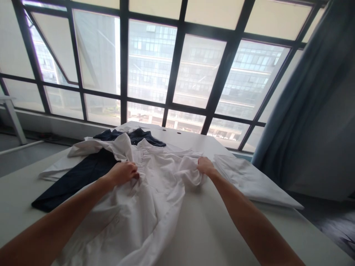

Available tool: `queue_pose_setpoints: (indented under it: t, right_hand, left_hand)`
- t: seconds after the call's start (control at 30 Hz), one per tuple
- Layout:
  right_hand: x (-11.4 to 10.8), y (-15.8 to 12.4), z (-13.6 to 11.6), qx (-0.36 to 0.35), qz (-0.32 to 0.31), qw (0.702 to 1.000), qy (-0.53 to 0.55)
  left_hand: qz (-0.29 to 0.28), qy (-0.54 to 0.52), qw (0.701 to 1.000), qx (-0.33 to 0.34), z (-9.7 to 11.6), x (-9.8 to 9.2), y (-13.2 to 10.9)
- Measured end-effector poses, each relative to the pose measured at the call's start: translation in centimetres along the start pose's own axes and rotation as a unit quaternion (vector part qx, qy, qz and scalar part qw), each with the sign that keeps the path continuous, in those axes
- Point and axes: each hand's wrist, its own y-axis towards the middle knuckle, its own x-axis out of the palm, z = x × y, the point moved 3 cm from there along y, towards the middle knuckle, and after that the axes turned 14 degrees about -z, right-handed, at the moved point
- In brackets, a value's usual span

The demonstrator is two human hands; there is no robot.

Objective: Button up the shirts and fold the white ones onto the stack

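Note:
A white shirt [163,177] lies spread and wrinkled on the white table [205,221], its collar toward the far side and its body toward me. My left hand [124,173] is closed on the shirt's left part, fingers pinching the cloth near the front. Out to the right, my right hand [205,166] grips the shirt's sleeve, which bunches beside the fingers. Dark navy cloth [74,179] lies to the left of the shirt, partly under white fabric. Another dark garment [144,137] rests beyond the collar.
A folded white garment [255,181] lies at the table's right edge. Large framed windows [151,61] stand behind the table, with a blue-grey curtain [294,103] on the right. A white metal table leg [15,122] shows at far left.

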Motion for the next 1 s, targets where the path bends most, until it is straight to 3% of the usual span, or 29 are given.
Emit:
queue_pose_setpoints:
  t: [0.13,0.23,0.37,0.43,0.5,0.6,0.67,0.7,0.77,0.87,1.0]
  right_hand:
    - [-4.9,-0.7,4.3,0.031,0.119,0.992,0.011]
    - [-8.2,-1.4,9.2,0.072,0.197,0.977,0.041]
    - [-9.3,-2.1,15.6,0.217,0.176,0.956,0.083]
    - [-8.4,-2.2,16.5,0.239,0.13,0.958,0.094]
    - [-6.8,-2.5,14.9,0.178,0.085,0.976,0.088]
    - [-3.8,-4.0,9.2,0.017,0.03,0.997,0.063]
    - [-1.8,-6.1,5.2,-0.063,0.004,0.996,0.061]
    - [-0.9,-7.3,3.2,-0.139,-0.015,0.988,0.059]
    - [0.6,-9.9,0.7,-0.227,-0.067,0.969,0.068]
    - [1.6,-12.9,0.5,-0.249,-0.126,0.957,0.075]
    - [1.4,-15.0,4.0,-0.206,-0.179,0.959,0.079]
  left_hand:
    - [0.049,-0.015,0.999,-0.003,1.3,-0.7,0.8]
    - [0.05,-0.046,0.998,0.015,3.0,-0.9,1.8]
    - [-0.005,-0.029,0.998,0.057,4.6,0.0,3.2]
    - [-0.054,-0.006,0.996,0.069,4.9,0.8,3.8]
    - [-0.098,0.015,0.992,0.073,5.0,1.4,4.3]
    - [-0.14,0.036,0.988,0.061,4.8,1.8,4.7]
    - [-0.162,0.036,0.984,0.06,4.2,1.8,4.5]
    - [-0.173,0.032,0.983,0.061,3.7,1.7,4.2]
    - [-0.198,0.02,0.978,0.056,2.4,1.7,3.3]
    - [-0.228,0.004,0.973,0.036,0.5,1.7,1.3]
    - [-0.247,-0.011,0.968,0.047,-0.2,1.7,-1.5]
